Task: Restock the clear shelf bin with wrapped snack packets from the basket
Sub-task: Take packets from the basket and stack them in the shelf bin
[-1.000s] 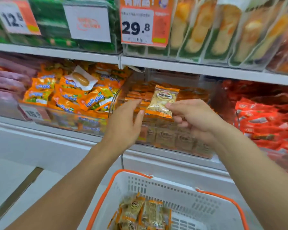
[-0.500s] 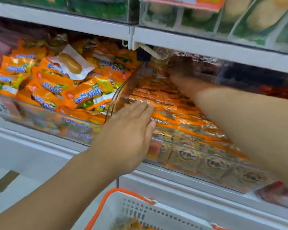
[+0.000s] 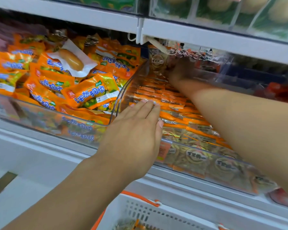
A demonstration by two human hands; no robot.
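one packet (image 3: 157, 63) stands upright by right hand (image 3: 179, 72), deep in bin (image 3: 123, 92).

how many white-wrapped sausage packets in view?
1. The white-wrapped sausage packet lies on top of the orange packets in the left bin. More may be buried underneath.

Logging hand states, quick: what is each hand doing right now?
Left hand: open, fingers straight, lying over the bin edge.
Right hand: deep in the bin beside a packet; blurred, grip cannot be told.

Right hand (image 3: 179, 70) deep in clear bin (image 3: 123, 90) beside packet (image 3: 157, 63); left hand (image 3: 135, 130) flat at its front.
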